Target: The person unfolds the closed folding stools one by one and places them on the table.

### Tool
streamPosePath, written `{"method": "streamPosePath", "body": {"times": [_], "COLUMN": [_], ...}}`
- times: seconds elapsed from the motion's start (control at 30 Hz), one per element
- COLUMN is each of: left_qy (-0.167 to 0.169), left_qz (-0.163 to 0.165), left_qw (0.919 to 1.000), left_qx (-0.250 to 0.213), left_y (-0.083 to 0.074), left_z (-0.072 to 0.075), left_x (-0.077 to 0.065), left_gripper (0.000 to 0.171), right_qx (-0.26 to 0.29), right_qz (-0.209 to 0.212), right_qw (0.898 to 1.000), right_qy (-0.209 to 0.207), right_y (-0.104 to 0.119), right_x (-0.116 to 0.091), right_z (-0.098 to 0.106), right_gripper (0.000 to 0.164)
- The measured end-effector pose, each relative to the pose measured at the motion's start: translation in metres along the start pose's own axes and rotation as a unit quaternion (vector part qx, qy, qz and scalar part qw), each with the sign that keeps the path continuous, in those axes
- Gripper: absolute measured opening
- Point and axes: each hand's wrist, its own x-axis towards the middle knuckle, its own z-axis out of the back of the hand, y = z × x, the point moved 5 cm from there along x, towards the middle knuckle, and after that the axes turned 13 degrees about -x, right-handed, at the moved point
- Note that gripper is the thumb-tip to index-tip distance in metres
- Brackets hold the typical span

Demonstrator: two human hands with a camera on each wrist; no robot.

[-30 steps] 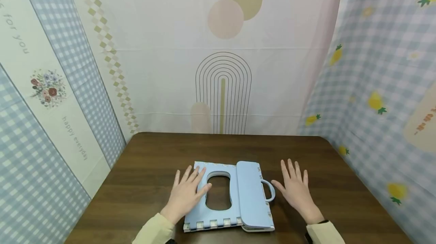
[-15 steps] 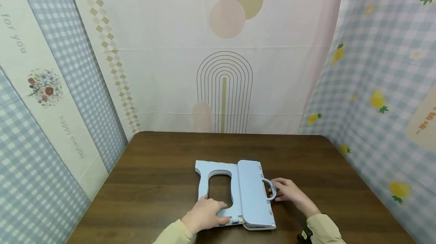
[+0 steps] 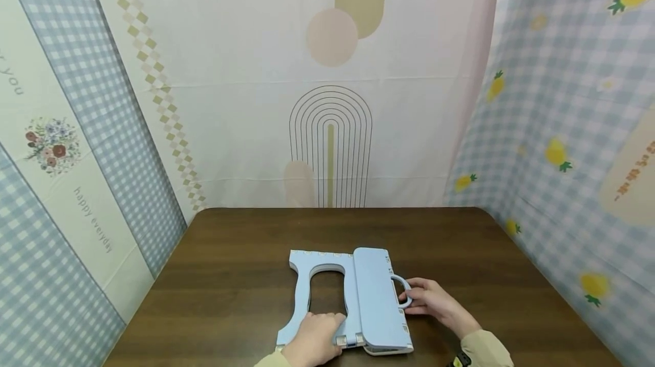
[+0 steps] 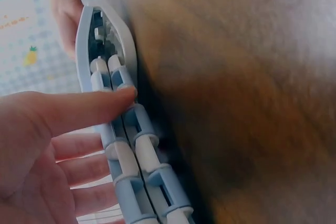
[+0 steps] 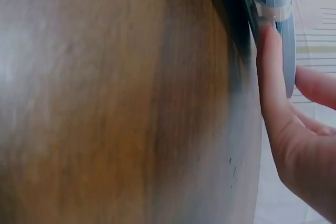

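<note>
A light blue folding stool, folded flat, lies on the brown table, with a large oval opening in its left part. My left hand grips its near edge, the fingers by the opening. In the left wrist view the thumb presses across the blue and white hinge knuckles and the other fingers lie along the far face. At the stool's right side, my right hand holds the small loop handle. The right wrist view has the thumb and fingers on either side of this handle.
The dark wooden table has rounded far corners. A pale patterned cloth hangs behind it. Blue checked cloth with pineapples hangs at the right, and more checked cloth at the left.
Both hands were spread, the left over the stool's left part and the right beside it. My left hand has moved to the near edge and grips it; my right has taken hold of the handle.
</note>
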Motion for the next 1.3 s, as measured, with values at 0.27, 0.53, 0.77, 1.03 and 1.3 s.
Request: {"method": "streamPosePath", "body": {"times": [0.27,0.53,0.77,1.03,1.3], "left_qy": [-0.001,-0.014,-0.062,-0.120,-0.140], "left_qz": [0.008,0.005,-0.017,-0.050,-0.077], "left_qw": [1.0000,0.9996,0.9952,0.9811,0.9633], "left_qx": [0.000,-0.024,-0.073,-0.143,-0.216], "left_y": [-0.004,-0.003,-0.006,-0.010,-0.013], "left_z": [0.001,0.004,0.020,0.031,0.033], "left_x": [-0.001,-0.002,0.000,-0.003,-0.007], "left_gripper": [0.039,0.046,0.056,0.059,0.061], "right_qx": [-0.010,-0.023,-0.062,-0.066,-0.038], "right_qz": [0.011,0.022,0.066,0.104,0.146], "right_qw": [0.999,0.998,0.993,0.987,0.982], "right_qy": [-0.034,-0.052,-0.080,-0.105,-0.112], "right_y": [0.004,0.030,0.083,0.134,0.168], "right_x": [0.001,-0.003,-0.010,-0.023,-0.036], "right_z": [-0.001,0.003,0.023,0.029,0.022], "right_gripper": [0.051,0.053,0.052,0.051,0.055]}}
